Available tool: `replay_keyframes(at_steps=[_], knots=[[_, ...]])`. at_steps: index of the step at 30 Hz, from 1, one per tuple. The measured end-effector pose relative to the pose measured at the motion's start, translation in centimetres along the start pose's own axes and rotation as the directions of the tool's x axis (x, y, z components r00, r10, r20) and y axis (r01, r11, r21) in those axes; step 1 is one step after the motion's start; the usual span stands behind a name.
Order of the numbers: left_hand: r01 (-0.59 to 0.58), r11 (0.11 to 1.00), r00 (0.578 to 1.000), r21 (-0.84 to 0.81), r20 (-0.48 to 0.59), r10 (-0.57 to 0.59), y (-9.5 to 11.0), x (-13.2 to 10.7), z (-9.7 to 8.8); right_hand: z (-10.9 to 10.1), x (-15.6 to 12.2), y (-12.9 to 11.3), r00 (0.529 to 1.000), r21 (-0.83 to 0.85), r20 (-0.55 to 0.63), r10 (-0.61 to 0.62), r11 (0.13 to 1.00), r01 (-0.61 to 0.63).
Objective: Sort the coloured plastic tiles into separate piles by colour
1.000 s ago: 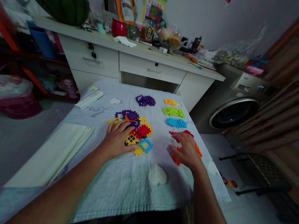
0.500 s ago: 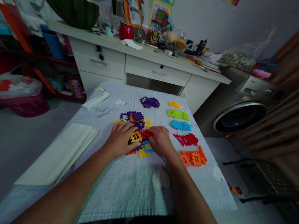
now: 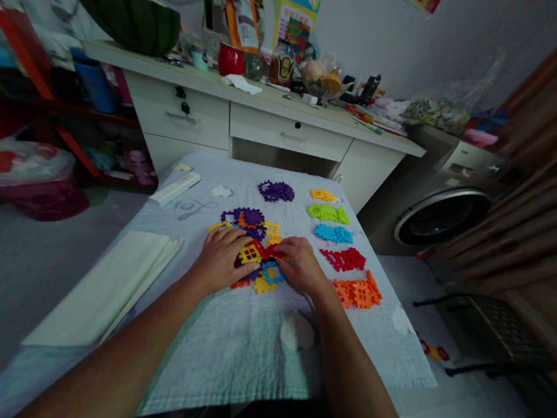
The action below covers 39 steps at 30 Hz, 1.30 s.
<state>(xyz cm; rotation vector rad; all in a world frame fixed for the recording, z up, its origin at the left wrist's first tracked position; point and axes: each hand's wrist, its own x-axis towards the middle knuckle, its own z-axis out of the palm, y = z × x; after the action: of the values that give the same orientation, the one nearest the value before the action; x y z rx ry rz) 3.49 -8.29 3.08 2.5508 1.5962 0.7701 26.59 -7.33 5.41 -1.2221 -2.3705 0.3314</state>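
Observation:
A mixed heap of coloured plastic interlocking tiles (image 3: 253, 223) lies in the middle of a pale cloth-covered table (image 3: 237, 345). My left hand (image 3: 217, 258) rests on the heap's near left side, fingers curled over a yellow tile (image 3: 250, 254). My right hand (image 3: 301, 265) is at the heap's near right side, fingers pinched on a red tile (image 3: 271, 251). Sorted piles lie to the right: purple (image 3: 275, 190), yellow (image 3: 323, 194), green (image 3: 328, 213), blue (image 3: 334, 233), red (image 3: 346, 259) and orange (image 3: 358, 292).
A folded pale cloth (image 3: 103, 286) lies at the table's left. A white remote-like bar (image 3: 176, 188) sits at the far left. A cluttered white desk (image 3: 287, 129) stands behind, a washing machine (image 3: 439, 207) at the right, a dark chair (image 3: 499, 341) beside the table.
My right hand left the orange pile at the right and came to the mixed heap, where it now pinches a red tile. My left hand stayed on the heap.

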Motion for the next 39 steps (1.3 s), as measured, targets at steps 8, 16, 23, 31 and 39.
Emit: replay_keyframes(at_steps=[8, 16, 23, 31, 39], knots=[[0.066, 0.994, 0.988, -0.085, -0.134, -0.077, -0.7, 0.4, -0.9, 0.1, 0.0, 0.0, 1.0, 0.071, -0.015, -0.023, 0.997, 0.024], [0.267, 0.924, 0.899, -0.275, -0.276, -0.342, -3.0, 0.8, -0.5, -2.5, -0.6, 3.0, 0.904, 0.068, -0.355, 0.239, 0.971, -0.23], [0.392, 0.828, 0.866, -0.401, -0.143, -0.479, -4.5, 1.2, 0.9, -6.1, -3.7, 7.6, 0.735, 0.047, -0.414, 0.536, 0.819, -0.571], [0.398, 0.809, 0.862, -0.433, -0.124, -0.491, -5.0, 1.1, 1.4, -5.8, -4.8, 9.6, 0.715, -0.059, -0.318, 0.623, 0.739, -0.671], [0.396, 0.812, 0.867, -0.429, -0.116, -0.484, -5.0, 1.2, 0.9, -4.9, -4.2, 9.6, 0.704, -0.152, -0.454, 0.546, 0.731, -0.666]])
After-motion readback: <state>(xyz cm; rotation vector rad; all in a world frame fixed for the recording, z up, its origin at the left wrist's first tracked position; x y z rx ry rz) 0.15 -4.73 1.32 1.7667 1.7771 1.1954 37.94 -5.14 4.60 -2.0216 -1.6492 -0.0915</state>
